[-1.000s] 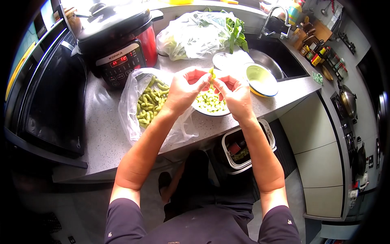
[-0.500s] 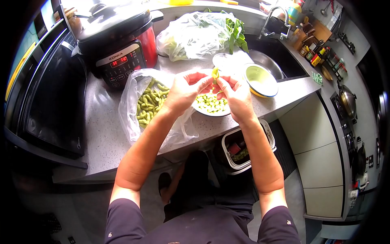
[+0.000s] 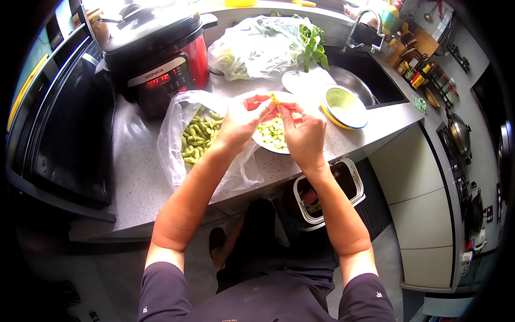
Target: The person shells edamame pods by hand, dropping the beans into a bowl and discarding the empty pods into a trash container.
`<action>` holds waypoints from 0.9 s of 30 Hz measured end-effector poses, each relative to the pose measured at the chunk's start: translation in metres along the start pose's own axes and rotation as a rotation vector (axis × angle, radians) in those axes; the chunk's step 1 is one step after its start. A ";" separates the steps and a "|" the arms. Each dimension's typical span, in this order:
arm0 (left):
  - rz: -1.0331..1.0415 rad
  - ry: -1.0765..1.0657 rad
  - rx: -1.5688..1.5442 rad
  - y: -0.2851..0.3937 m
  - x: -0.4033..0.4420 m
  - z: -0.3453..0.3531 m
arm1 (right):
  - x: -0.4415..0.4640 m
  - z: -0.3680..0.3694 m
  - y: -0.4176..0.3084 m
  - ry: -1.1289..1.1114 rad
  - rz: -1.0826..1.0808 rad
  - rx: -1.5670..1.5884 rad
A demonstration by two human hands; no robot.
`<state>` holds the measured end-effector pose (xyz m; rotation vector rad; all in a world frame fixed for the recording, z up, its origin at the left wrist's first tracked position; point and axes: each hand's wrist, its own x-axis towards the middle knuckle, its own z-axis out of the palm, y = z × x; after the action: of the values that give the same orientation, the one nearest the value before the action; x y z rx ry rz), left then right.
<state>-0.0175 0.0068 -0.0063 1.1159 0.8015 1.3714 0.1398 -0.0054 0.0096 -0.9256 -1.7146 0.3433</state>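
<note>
Between my fingertips is a green edamame pod (image 3: 274,99), pinched from both sides above a bowl. My left hand (image 3: 244,118) is closed on the pod's left side, and my right hand (image 3: 304,126) is closed on its right. Below them, the bowl holds shelled green beans (image 3: 272,134); my hands cover part of its rim. To the left of my left hand, a clear plastic bag (image 3: 173,129) lies open with many whole edamame pods (image 3: 199,137) inside.
A pressure cooker (image 3: 161,70) and a bag of leafy greens (image 3: 257,45) stand behind. On the right are stacked bowls (image 3: 346,107), a small white lid or dish (image 3: 295,81) and the sink (image 3: 389,88). Below the counter edge is an open bin (image 3: 351,182).
Both hands stay over the bowl. My right hand has moved left and turned inward against my left fingertips, and the pod has shifted slightly left and sits lower between the fingers.
</note>
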 end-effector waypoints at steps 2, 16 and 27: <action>0.008 -0.007 -0.032 -0.002 0.000 -0.002 | 0.001 -0.001 -0.001 0.005 -0.025 -0.011; 0.192 -0.013 0.304 0.001 -0.001 0.005 | 0.011 -0.015 0.009 -0.104 0.453 0.390; 0.308 -0.036 0.744 0.011 -0.012 0.021 | 0.008 -0.025 0.023 -0.126 0.453 0.389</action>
<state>-0.0027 -0.0089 0.0083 1.8958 1.1974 1.3207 0.1713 0.0097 0.0094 -1.0067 -1.4616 1.0147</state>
